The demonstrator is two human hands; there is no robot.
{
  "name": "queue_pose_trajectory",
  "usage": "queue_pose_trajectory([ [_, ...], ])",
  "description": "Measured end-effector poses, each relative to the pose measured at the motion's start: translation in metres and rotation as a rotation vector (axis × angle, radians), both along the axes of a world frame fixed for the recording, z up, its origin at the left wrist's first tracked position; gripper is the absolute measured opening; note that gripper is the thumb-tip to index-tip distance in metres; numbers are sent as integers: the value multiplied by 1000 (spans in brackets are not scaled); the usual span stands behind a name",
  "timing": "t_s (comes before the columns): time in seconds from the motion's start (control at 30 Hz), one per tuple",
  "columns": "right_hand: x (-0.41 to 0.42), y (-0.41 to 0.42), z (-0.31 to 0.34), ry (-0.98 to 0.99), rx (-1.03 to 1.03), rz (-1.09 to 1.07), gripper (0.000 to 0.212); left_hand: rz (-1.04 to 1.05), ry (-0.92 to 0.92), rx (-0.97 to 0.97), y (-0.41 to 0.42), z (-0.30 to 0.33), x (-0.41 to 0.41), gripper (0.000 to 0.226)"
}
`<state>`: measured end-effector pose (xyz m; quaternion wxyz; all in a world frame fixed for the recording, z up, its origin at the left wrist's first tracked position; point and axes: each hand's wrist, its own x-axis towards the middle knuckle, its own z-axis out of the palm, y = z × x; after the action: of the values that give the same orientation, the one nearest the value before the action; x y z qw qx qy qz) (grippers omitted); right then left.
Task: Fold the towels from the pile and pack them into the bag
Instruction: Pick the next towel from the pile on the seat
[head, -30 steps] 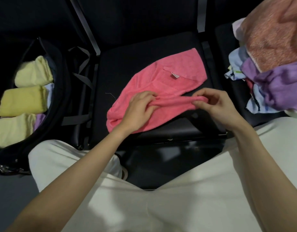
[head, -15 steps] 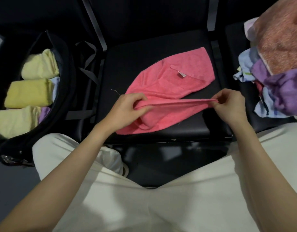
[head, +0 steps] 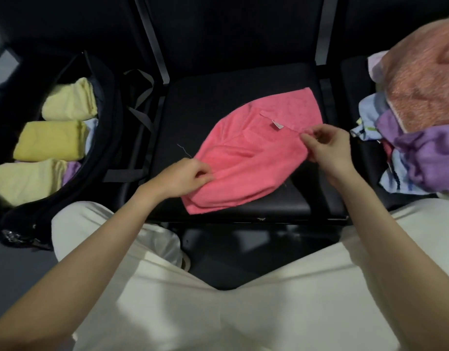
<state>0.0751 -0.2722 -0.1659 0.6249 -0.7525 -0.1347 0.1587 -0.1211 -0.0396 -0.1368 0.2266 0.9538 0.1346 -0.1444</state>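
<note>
A pink towel (head: 246,160) lies half folded on the black seat (head: 200,102) in front of me, its white label facing up. My left hand (head: 185,177) pinches the towel's left edge. My right hand (head: 327,145) pinches its right edge near the label. At the left stands an open black bag (head: 109,102) holding three folded yellow towels (head: 51,139) and a bit of purple cloth. On the right sits the pile of towels (head: 421,117), orange on top, purple and blue beneath.
Grey straps (head: 140,110) of the bag hang between the bag and the seat. My legs in white trousers (head: 243,312) fill the lower part of the view. A loose thread (head: 184,150) lies on the seat left of the towel.
Both hands have carried the towel's near fold up and away from me, laying it over the far part. The right hand now sits by the label; the left moved slightly left.
</note>
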Motion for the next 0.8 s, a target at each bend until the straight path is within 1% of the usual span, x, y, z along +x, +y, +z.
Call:
queue_pose_trajectory([
  [0.03,6,6,3,-25,-56,30,21,-15,94,30,4,1,4,30],
  [0.07,12,10,6,-58,-95,55,21,-10,143,55,7,2,10,29],
  [0.1,17,16,7,-96,-123,82,20,9,140,77,9,5,17,27],
  [0.13,22,20,8,-131,-151,114,21,39,86,101,8,8,25,23],
  [0.2,26,27,5,-173,-207,173,22,117,-94,140,7,11,46,15],
  [0.27,26,30,-3,-184,-228,190,14,169,-201,124,6,8,76,14],
  [0.3,26,32,-8,-186,-228,181,7,178,-215,98,7,3,91,15],
  [0.37,28,35,-15,-169,-212,150,2,193,-214,44,6,-12,123,16],
  [0.47,32,39,-21,-89,-160,128,7,270,-211,9,0,-35,160,18],
  [0.53,34,40,-26,-78,-167,130,11,343,-205,-12,-2,-48,176,18],
  [0.6,34,39,-29,-114,-191,139,15,420,-204,-51,-4,-57,186,18],
  [0.63,35,39,-30,-138,-208,144,12,443,-213,-72,-4,-60,189,17],
  [0.7,36,39,-28,-181,-229,146,5,439,-229,-81,-5,-66,192,12],
  [0.8,38,38,-23,-225,-246,134,5,392,-281,-24,-7,-72,192,16],
])
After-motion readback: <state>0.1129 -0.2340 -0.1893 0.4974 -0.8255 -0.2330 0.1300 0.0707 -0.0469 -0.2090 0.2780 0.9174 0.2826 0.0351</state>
